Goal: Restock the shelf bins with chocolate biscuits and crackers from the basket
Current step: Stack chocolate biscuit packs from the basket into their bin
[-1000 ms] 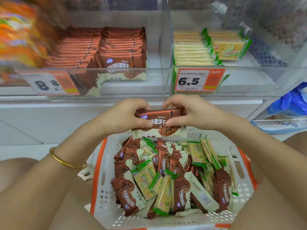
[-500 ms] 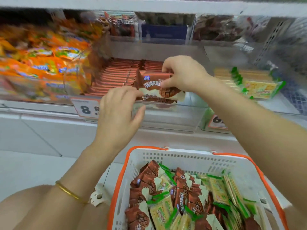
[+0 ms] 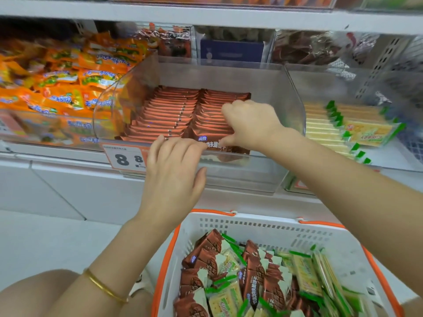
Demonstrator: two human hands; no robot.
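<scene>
Head view: right hand grips biscuit packet; left hand blocks tag (8).

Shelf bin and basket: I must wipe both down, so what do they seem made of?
Shelf bin: clear, glossy rigid plastic, likely acrylic; orange packets show through its side wall, which carries glare. Basket: matte white moulded plastic, by its perforated walls, with an orange rim, probably plastic too.

Brown chocolate biscuit packets fill the clear plastic bin at frame centre in two rows. Others lie jumbled with yellow, green-edged cracker packets in the white, orange-rimmed basket at lower right.
</scene>
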